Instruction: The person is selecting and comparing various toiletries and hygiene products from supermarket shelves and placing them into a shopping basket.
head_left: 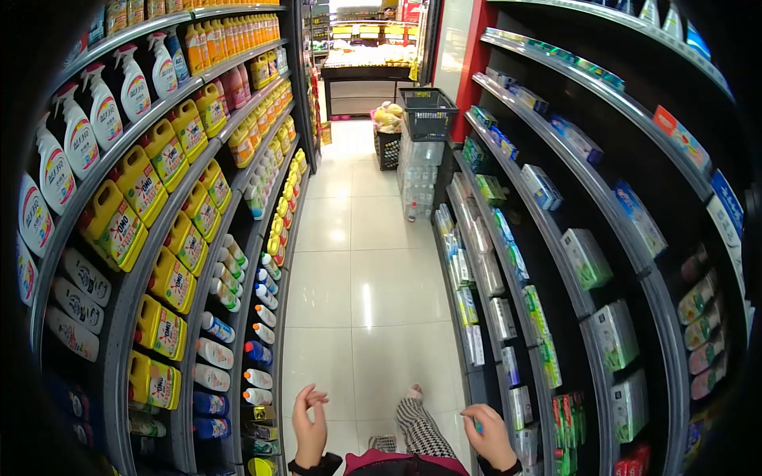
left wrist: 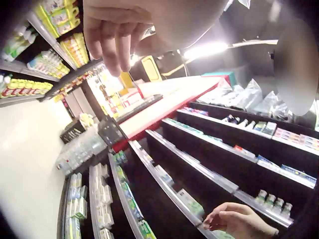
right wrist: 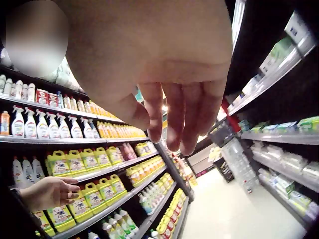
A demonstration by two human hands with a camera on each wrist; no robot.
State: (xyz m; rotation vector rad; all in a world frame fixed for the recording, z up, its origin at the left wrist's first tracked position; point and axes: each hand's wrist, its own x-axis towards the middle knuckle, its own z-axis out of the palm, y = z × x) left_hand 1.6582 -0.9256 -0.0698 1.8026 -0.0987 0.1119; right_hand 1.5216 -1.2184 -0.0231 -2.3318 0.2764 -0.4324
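Observation:
My left hand is held out low in front of the body, palm inward, with loosely bent fingers and nothing in them. In the left wrist view its fingers hang down from the top. Across the aisle, my right hand hangs near the right-hand shelf, its fingers relaxed and slightly curled. Seen from the right wrist, those fingers droop with nothing visible in their grip. Nearest the left hand are white bottles with orange caps; small boxes stand nearest the right hand.
Left shelves hold yellow detergent jugs and spray bottles. Boxed goods fill the right shelves. A tiled floor runs between them. Farther along, a black basket tops stacked bottle packs, beside a filled basket.

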